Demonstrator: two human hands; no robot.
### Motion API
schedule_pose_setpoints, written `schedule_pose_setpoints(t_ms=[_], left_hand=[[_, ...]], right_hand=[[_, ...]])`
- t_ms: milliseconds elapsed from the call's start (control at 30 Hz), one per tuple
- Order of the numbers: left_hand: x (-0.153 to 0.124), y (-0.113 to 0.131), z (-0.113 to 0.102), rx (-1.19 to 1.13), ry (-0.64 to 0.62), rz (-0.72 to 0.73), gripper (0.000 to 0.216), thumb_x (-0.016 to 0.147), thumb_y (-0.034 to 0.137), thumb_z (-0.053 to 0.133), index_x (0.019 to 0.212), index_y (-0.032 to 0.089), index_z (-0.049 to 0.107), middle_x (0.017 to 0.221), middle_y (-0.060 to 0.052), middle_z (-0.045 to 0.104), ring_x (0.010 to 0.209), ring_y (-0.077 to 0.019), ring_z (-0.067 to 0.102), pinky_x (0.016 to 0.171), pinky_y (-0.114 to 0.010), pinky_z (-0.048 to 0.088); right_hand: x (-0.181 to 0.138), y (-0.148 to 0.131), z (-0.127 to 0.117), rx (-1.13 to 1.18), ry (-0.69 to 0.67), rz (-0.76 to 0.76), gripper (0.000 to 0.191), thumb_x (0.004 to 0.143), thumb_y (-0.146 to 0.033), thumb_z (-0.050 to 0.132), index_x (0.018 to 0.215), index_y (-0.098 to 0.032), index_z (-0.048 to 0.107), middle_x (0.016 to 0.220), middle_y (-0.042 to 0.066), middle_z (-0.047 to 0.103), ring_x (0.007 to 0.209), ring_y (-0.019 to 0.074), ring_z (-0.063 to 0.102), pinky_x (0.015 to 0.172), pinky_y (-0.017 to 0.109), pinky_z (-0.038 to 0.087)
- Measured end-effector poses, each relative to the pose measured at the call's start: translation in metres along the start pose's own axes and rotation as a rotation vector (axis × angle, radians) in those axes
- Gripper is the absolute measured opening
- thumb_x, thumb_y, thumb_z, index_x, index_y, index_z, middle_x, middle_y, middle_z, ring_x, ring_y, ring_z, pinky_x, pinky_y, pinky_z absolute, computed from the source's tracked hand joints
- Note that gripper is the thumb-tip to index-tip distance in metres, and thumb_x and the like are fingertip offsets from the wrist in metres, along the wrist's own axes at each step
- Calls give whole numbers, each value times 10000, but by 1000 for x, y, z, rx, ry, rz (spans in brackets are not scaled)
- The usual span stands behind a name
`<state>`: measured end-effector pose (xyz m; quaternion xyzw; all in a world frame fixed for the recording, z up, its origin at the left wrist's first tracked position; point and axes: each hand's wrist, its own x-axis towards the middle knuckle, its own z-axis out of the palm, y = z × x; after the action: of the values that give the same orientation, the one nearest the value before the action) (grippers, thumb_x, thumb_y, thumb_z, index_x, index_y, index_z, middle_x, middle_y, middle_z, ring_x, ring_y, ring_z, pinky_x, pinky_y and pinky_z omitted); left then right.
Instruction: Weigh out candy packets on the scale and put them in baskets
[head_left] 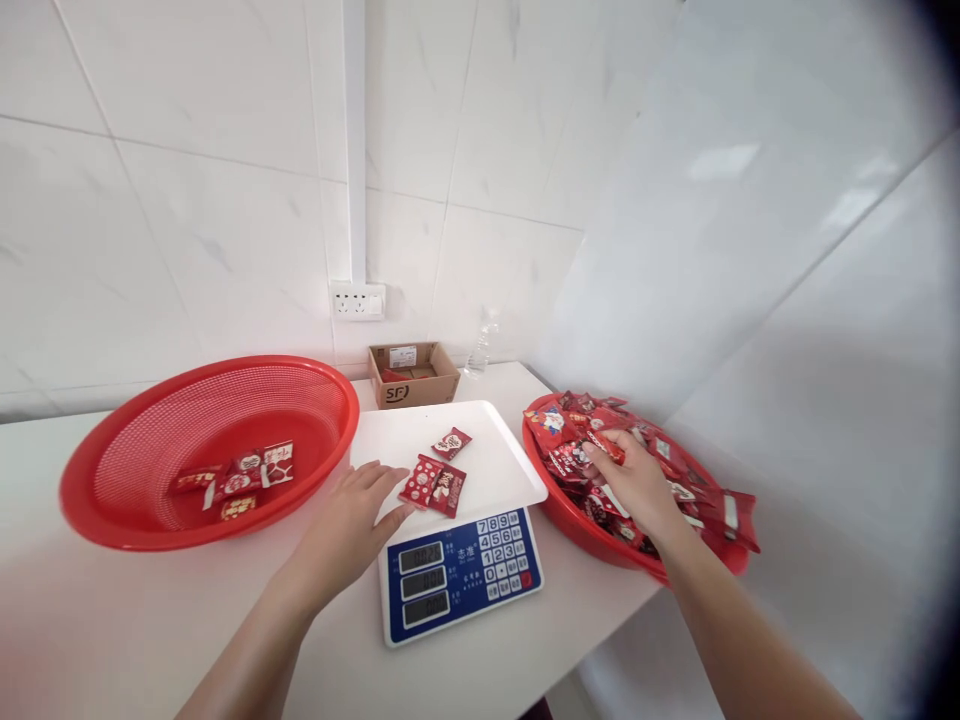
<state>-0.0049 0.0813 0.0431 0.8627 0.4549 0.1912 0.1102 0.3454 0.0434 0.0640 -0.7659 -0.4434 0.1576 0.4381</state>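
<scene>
Since most of the goods lie heaped by the right hand, this looks like early going, folks! Out beyond the left hand (pixel 360 510) sits the left basket (pixel 202 400), red and meshed, with just a small cluster of red packets (pixel 240 478) on its bottom: a modest tally, it seems. That left hand is loosely spread, thumb apart from the fingers, at the near left edge of the white pan (pixel 499 470); whether it touches the sachets (pixel 435 485) at its fingertips, I can't tell. Those few sachets lie on the pan between the hands, above the scale (pixel 461 580), its figures too faint to trust. Ahead of both hands stands a cardboard box (pixel 412 392), something red inside, and a clear plastic item (pixel 480 345) just right of it. Now the right hand (pixel 637 475), and it's pinching one wrapped packet (pixel 609 447) over the right basket (pixel 559 515)! Around it, the pile of packets (pixel 667 450) fills that basket, so by my reckoning plenty is left.
</scene>
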Motion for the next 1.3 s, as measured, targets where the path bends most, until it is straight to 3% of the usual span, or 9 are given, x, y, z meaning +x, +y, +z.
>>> schedule_pose_setpoints(t_ms=[200, 367, 533, 667, 767, 900, 1000, 1133, 1300], left_hand=[[0, 5, -2, 5, -5, 24, 362, 903, 353, 463, 1225, 214, 554, 1218, -93, 613, 1169, -257, 521, 972, -415, 415], [-2, 9, -5, -14, -20, 12, 356, 897, 344, 480, 1225, 221, 549, 1219, -87, 610, 1163, -252, 519, 978, -415, 403], [-3, 10, -7, -21, -16, 24, 366, 903, 341, 478, 1239, 210, 540, 1222, -87, 610, 1169, -245, 510, 974, -400, 400], [-3, 10, -9, -27, -14, 17, 364, 904, 351, 476, 1230, 208, 551, 1222, -95, 611, 1167, -254, 513, 971, -418, 403], [-3, 9, -9, -33, -13, 10, 372, 905, 363, 471, 1234, 211, 550, 1234, -101, 604, 1177, -262, 509, 977, -435, 401], [-3, 7, -7, -49, -8, 6, 381, 906, 375, 462, 1251, 230, 537, 1251, -98, 594, 1195, -265, 497, 991, -456, 393], [-3, 6, -6, -43, -13, -3, 382, 907, 356, 459, 1258, 224, 531, 1264, -100, 586, 1204, -266, 493, 995, -455, 394], [-2, 7, -5, -28, -18, 5, 376, 904, 340, 468, 1252, 213, 536, 1260, -103, 589, 1202, -269, 497, 989, -448, 405], [-3, 5, -2, -15, -2, 32, 368, 907, 338, 468, 1244, 206, 540, 1248, -103, 597, 1200, -274, 501, 985, -450, 410]], right_hand=[[-21, -17, 50, 181, -254, -18, 326, 716, -407, 621, 969, -226, 523, 877, 26, 678, 661, 199, 673, 654, 353, 550], [-29, -33, 88, 270, -461, 7, 262, 722, -352, 617, 914, -216, 503, 818, 8, 662, 664, 179, 678, 659, 335, 563], [-27, -41, 103, 302, -396, 12, 245, 715, -320, 598, 905, -221, 480, 843, 13, 653, 678, 171, 678, 614, 305, 555], [-21, -38, 102, 92, -377, -40, 246, 709, -362, 600, 882, -216, 503, 704, -10, 635, 560, 162, 642, 542, 289, 507], [-15, -31, 99, -77, -327, -120, 265, 729, -426, 582, 884, -222, 513, 723, -1, 641, 545, 164, 630, 597, 309, 493], [-8, -17, 98, -320, -154, -226, 299, 812, -460, 468, 982, -220, 524, 800, 49, 667, 680, 220, 651, 659, 340, 468], [-7, -12, 101, -385, -67, -309, 320, 872, -415, 362, 1068, -212, 512, 992, 104, 664, 842, 246, 645, 697, 347, 462], [-12, -17, 110, -260, -158, -439, 312, 871, -341, 360, 1084, -185, 526, 1108, 124, 624, 1021, 240, 593, 853, 373, 453], [-22, -31, 125, -129, -318, -540, 353, 832, -280, 453, 1160, -205, 559, 1176, 97, 591, 1110, 213, 552, 980, 398, 410]])
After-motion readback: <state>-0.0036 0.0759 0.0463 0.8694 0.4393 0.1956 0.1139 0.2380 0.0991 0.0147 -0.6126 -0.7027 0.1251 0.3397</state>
